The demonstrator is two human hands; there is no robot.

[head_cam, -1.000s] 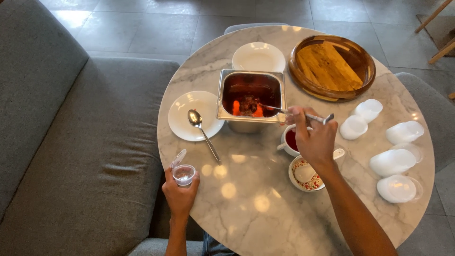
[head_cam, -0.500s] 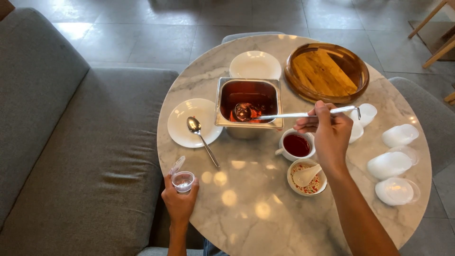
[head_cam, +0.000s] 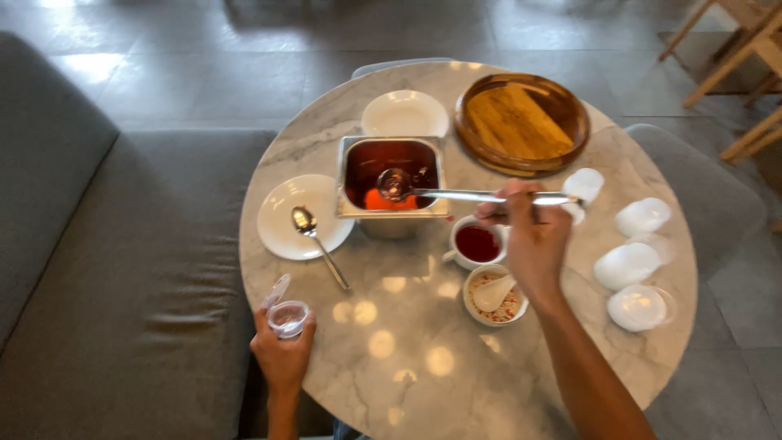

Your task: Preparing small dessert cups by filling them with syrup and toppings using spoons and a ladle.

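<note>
1. Right hand (head_cam: 533, 236) grips ladle (head_cam: 456, 192) by handle end; bowl of ladle sits over/in steel pan (head_cam: 393, 178), level, prob. so liquid stays in.
2. Pan = landmark, mid-desk (head_cam: 391, 358), holds dark red liquid w/ orange bits. Can't tell if ladle bowl is dipped or just above surface.
3. Left hand (head_cam: 283, 352) clenched round small clear cup (head_cam: 287, 316) at desk edge, well below-left of pan; lid flipped open on its left side. Held upright, mouth up, as if ready to take liquid.
4. White plate (head_cam: 301, 216) just left of pan, spoon (head_cam: 318, 243) lying across it, handle running off the rim toward the cup.
5. Mug (head_cam: 476, 243) w/ red liquid just below-right of pan, partly behind right hand. Bowl (head_cam: 495, 295) w/ reddish flakes + white scoop below that.
6. Empty white dish (head_cam: 405, 114) above pan; round wood tray (head_cam: 521, 122) above-right.
7. White lidded cups (head_cam: 631, 265) far right of pan, blurred; count unclear, one part hidden by ladle handle.
8. Grey sofa (head_cam: 106, 293) left of desk. Cup contents hard to make out.
</note>
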